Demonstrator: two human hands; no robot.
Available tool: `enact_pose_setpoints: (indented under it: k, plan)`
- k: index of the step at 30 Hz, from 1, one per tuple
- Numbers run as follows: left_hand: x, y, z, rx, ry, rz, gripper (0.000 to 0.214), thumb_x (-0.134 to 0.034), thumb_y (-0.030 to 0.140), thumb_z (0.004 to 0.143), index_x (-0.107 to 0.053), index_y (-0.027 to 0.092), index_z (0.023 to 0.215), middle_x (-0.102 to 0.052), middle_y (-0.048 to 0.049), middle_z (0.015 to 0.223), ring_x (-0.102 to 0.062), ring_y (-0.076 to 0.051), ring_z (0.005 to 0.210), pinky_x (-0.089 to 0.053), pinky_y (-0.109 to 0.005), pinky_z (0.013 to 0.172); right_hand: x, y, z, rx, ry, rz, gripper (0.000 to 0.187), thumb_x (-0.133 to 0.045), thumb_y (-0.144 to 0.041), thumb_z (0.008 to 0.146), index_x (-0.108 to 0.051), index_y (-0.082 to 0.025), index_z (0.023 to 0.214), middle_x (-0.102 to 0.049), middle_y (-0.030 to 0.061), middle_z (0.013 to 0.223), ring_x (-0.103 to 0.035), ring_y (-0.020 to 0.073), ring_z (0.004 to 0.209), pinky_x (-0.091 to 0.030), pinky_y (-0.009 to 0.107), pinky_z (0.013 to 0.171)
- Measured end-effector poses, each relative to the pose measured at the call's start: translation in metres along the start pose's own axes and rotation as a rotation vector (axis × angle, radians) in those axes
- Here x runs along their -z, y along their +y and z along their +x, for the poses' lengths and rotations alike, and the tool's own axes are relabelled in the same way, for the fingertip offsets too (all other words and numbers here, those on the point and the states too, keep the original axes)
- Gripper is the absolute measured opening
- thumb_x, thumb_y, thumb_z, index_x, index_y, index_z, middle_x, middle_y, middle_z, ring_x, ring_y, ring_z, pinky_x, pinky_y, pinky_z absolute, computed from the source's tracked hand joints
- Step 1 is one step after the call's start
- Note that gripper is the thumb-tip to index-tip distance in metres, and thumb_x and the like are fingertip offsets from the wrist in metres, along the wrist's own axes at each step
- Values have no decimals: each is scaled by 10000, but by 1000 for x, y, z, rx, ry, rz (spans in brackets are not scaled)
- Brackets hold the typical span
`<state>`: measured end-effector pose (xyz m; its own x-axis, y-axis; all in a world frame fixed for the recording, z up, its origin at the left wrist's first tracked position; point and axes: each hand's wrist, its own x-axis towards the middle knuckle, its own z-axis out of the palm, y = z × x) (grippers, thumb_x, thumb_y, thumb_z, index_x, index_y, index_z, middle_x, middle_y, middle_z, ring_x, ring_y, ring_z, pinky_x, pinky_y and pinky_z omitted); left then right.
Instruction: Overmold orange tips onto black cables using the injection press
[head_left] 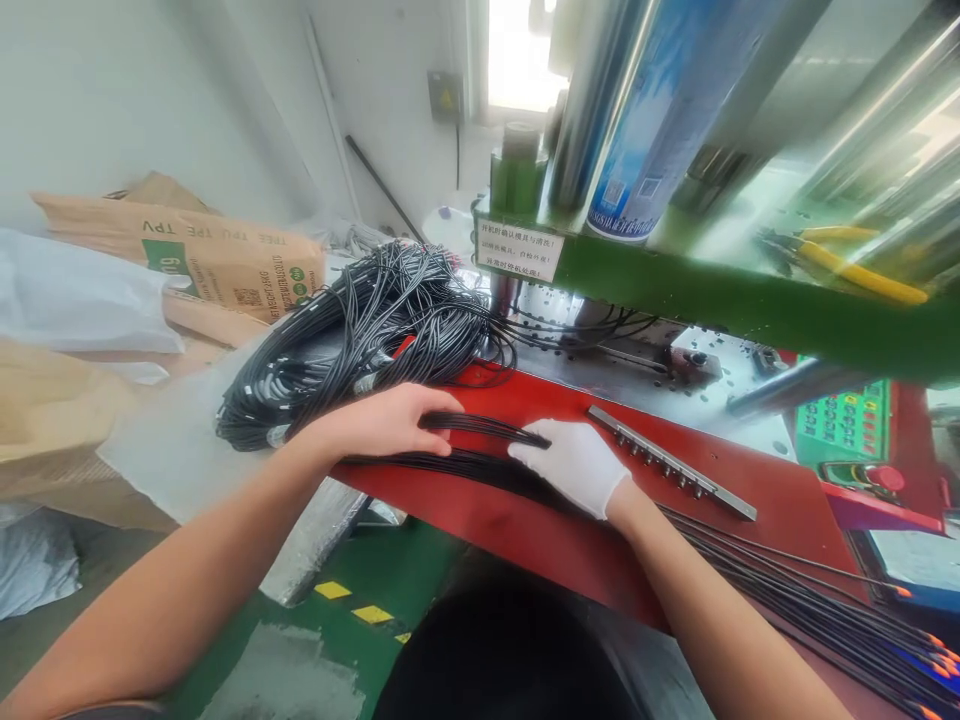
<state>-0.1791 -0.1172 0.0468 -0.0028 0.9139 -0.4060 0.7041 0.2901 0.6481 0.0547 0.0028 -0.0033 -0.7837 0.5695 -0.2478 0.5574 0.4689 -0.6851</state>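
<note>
A short bundle of black cables (487,426) stretches between my two hands above the red work surface. My bare left hand (401,420) grips its left end between thumb and fingers. At the other end, my right hand (574,462), in a white glove, closes on the bundle with its fingertips. Just below both hands, more black cables (480,468) lie along the front of the red surface (540,535). They pass under my right wrist toward the lower right, where cable ends (941,655) have orange tips. A metal bar with small pegs (671,462) lies right of the gloved hand.
A big heap of black cable coils (367,330) sits behind my left hand on a plastic sheet. Ahead, a green machine frame (705,285) carries a blue spray can (637,130) and yellow-handled pliers (862,265). A green button panel (840,420) stands at right, a paper sack (225,255) at left.
</note>
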Motion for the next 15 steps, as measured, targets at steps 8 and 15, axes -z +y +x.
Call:
enact_pose_setpoints:
  k: [8, 15]
  plan:
    - [-14, -4, -9, 1, 45, 312, 104, -603, 291, 782, -563, 195, 784, -592, 24, 727, -514, -132, 621, -348, -235, 579, 6, -7, -5, -17, -49, -28, 302, -533, -519, 830, -696, -270, 883, -693, 3, 891, -611, 184, 830, -427, 267, 711]
    - [-1, 2, -15, -33, 95, 187, 167, -516, 244, 807, -591, 184, 944, -625, 25, 869, -557, -133, 762, -414, -197, 712, -1, -7, -2, 131, 22, -226, 353, -576, -578, 767, -678, -255, 868, -665, 30, 889, -622, 213, 787, -457, 304, 665]
